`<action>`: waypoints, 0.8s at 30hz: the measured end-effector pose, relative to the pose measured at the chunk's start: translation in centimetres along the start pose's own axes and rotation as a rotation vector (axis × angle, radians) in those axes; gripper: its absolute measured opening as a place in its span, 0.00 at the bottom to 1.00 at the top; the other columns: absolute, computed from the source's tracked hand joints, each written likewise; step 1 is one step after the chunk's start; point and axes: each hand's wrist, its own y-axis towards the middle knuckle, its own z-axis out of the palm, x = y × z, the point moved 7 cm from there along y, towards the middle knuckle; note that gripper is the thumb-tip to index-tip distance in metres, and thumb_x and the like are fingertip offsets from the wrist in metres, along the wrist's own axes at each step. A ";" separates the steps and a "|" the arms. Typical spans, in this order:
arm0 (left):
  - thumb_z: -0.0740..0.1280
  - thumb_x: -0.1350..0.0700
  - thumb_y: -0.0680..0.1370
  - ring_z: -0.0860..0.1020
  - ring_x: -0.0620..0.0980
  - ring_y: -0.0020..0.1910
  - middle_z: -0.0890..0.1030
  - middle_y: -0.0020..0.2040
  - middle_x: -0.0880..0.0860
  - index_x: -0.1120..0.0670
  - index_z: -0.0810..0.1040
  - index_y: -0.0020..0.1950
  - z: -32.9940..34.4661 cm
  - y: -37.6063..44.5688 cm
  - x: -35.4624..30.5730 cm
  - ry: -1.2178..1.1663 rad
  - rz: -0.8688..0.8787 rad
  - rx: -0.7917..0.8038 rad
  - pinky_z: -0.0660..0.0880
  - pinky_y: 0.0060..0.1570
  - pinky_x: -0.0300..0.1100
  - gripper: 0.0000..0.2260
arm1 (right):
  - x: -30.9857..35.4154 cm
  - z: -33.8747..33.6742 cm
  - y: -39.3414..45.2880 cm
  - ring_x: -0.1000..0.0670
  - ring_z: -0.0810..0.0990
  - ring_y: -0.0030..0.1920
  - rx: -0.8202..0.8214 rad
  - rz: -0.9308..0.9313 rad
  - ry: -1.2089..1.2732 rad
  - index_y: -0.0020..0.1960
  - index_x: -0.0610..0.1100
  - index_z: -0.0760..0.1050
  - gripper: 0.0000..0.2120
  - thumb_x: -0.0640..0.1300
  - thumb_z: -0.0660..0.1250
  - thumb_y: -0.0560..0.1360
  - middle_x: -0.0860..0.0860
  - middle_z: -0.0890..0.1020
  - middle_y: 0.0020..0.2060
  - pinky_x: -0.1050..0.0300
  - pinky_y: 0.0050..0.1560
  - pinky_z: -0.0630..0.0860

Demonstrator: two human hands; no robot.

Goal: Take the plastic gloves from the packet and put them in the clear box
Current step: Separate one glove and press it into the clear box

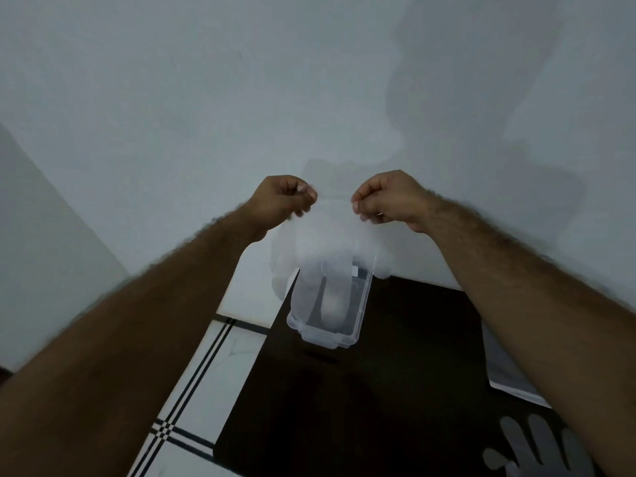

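Your left hand (pixel 282 201) and right hand (pixel 389 199) each pinch a top corner of a thin translucent plastic glove (pixel 327 249), dangling it above the clear rectangular plastic box (pixel 361 311) on the dark table (pixel 378 390).

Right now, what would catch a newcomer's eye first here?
Two bare hands, left hand and right hand, pinch a thin translucent plastic glove stretched between them mid-frame. It hangs over an open clear plastic box on a dark table. Another translucent glove lies bottom right.

Dim, flat indoor light; soft arm shadows spread across the wall (pixel 481 98) upper right, forearms smear with motion blur, and wide-angle bending warps the edges
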 end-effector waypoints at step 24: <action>0.74 0.57 0.82 0.85 0.49 0.51 0.88 0.51 0.49 0.57 0.86 0.52 -2.0 5.3 3.8 0.040 0.547 0.013 0.82 0.55 0.52 0.04 | 0.8 5.5 -2.6 0.44 0.88 0.47 -0.765 -0.580 -0.688 0.54 0.39 0.86 0.08 0.38 0.75 0.76 0.47 0.90 0.49 0.45 0.53 0.83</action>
